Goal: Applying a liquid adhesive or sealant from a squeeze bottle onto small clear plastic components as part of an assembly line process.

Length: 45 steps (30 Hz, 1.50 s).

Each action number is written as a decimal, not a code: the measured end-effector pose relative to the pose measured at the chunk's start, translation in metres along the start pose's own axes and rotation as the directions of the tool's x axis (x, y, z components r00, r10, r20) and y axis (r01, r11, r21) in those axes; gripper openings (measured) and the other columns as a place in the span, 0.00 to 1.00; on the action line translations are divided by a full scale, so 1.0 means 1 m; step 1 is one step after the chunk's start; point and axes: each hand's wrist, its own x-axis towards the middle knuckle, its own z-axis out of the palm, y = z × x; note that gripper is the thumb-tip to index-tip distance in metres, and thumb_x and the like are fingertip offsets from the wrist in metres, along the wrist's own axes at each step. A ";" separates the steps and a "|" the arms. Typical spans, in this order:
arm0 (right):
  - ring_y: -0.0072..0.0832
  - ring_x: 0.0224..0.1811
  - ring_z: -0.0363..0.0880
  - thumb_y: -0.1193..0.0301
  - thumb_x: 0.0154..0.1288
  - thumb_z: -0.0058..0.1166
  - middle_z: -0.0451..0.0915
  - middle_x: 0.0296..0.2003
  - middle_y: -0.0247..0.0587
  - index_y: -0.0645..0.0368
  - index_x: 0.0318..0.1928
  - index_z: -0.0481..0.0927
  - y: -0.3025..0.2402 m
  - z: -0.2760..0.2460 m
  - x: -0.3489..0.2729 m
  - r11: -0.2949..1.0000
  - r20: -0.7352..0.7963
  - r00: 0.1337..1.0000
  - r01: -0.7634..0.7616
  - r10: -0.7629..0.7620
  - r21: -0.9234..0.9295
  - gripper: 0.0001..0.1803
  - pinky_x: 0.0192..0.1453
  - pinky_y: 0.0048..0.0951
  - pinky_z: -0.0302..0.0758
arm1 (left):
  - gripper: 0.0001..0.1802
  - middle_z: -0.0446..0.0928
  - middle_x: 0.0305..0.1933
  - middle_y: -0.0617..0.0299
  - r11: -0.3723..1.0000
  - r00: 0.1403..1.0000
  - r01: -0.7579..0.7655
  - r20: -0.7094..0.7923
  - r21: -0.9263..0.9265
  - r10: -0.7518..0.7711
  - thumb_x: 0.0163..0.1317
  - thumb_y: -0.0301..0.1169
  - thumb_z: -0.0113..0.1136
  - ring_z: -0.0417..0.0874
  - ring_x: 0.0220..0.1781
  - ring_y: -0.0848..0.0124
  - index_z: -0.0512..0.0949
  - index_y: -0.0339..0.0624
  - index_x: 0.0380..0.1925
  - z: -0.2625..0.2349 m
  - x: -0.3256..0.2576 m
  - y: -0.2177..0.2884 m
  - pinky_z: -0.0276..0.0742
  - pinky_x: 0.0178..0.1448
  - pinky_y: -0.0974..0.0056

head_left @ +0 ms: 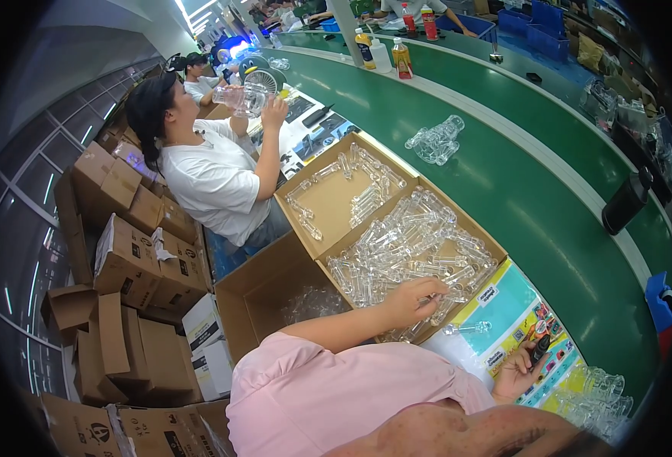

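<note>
The left hand (412,298) reaches into the nearer cardboard box (482,238), its fingers curled down among a heap of clear plastic pieces (404,244); whether it has closed on one of them cannot be told. At about four o'clock from it, the right hand (520,371) rests on a bright printed sheet (504,305) on the counter and is wrapped around a small dark object (539,349). A single clear piece (465,328) lies on that sheet between the two hands. At eleven o'clock from the full box, touching it, sits a second box (324,202) with only a few clear pieces along its edges. More clear pieces lie on the green conveyor belt (519,183) at twelve o'clock and in a cluster (595,388) at five o'clock. At ten o'clock a person in a white shirt (214,179) lifts a clear item, with stacked cartons (134,263) behind.
</note>
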 end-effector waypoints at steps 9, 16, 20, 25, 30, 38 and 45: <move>0.22 0.21 0.65 0.62 0.66 0.46 0.71 0.38 0.54 0.71 0.49 0.63 0.000 0.003 -0.002 1.000 0.024 1.000 0.016 -0.016 -0.008 0.23 0.19 0.15 0.63 | 0.14 0.77 0.41 0.56 0.998 0.998 0.066 0.020 0.000 -0.066 0.51 0.22 0.51 0.78 0.41 0.63 0.75 0.41 0.41 0.002 0.000 0.000 0.74 0.45 0.65; 0.22 0.22 0.65 0.61 0.66 0.46 0.71 0.38 0.54 0.71 0.49 0.63 -0.005 -0.004 0.001 1.000 0.010 1.000 0.006 -0.006 -0.018 0.23 0.19 0.15 0.63 | 0.15 0.76 0.46 0.55 0.994 0.996 0.092 0.018 -0.051 -0.092 0.52 0.20 0.51 0.77 0.48 0.61 0.76 0.41 0.42 0.001 -0.003 -0.002 0.73 0.51 0.63; 0.22 0.22 0.65 0.62 0.66 0.46 0.71 0.38 0.53 0.71 0.49 0.63 -0.004 -0.003 -0.001 1.000 0.003 1.000 0.008 -0.008 -0.015 0.23 0.20 0.15 0.63 | 0.16 0.75 0.47 0.55 0.999 0.999 0.046 0.024 -0.002 -0.046 0.52 0.20 0.51 0.77 0.49 0.60 0.76 0.41 0.42 0.000 -0.002 -0.001 0.72 0.52 0.63; 0.22 0.22 0.65 0.63 0.65 0.47 0.71 0.38 0.53 0.71 0.50 0.63 -0.003 -0.001 -0.001 1.000 -0.012 1.000 0.012 -0.012 0.006 0.23 0.20 0.15 0.63 | 0.16 0.75 0.48 0.54 0.998 0.997 0.064 0.031 0.004 -0.064 0.52 0.18 0.49 0.75 0.51 0.60 0.75 0.41 0.41 -0.001 -0.002 0.002 0.72 0.53 0.63; 0.22 0.23 0.65 0.63 0.65 0.48 0.71 0.38 0.52 0.71 0.50 0.62 -0.003 -0.002 -0.001 1.000 -0.007 1.000 -0.009 0.009 0.010 0.23 0.20 0.15 0.63 | 0.17 0.75 0.47 0.54 0.999 1.000 0.017 -0.007 -0.034 -0.017 0.50 0.17 0.47 0.75 0.51 0.60 0.75 0.40 0.41 -0.002 -0.004 0.000 0.71 0.53 0.63; 0.22 0.23 0.65 0.63 0.65 0.47 0.70 0.38 0.52 0.72 0.50 0.62 -0.006 -0.002 -0.001 1.000 0.002 1.000 -0.009 0.009 -0.001 0.24 0.20 0.15 0.63 | 0.15 0.75 0.45 0.54 0.999 0.997 -0.022 -0.077 -0.038 0.019 0.52 0.18 0.47 0.75 0.48 0.61 0.75 0.39 0.41 -0.002 -0.005 -0.003 0.71 0.51 0.63; 0.22 0.22 0.65 0.63 0.65 0.47 0.70 0.38 0.52 0.71 0.51 0.61 -0.003 -0.002 0.002 1.000 -0.003 1.000 -0.016 0.016 0.011 0.24 0.20 0.15 0.63 | 0.13 0.75 0.44 0.55 0.999 0.996 0.040 -0.077 -0.010 -0.040 0.55 0.22 0.49 0.75 0.48 0.61 0.75 0.40 0.42 -0.004 -0.003 0.000 0.70 0.53 0.62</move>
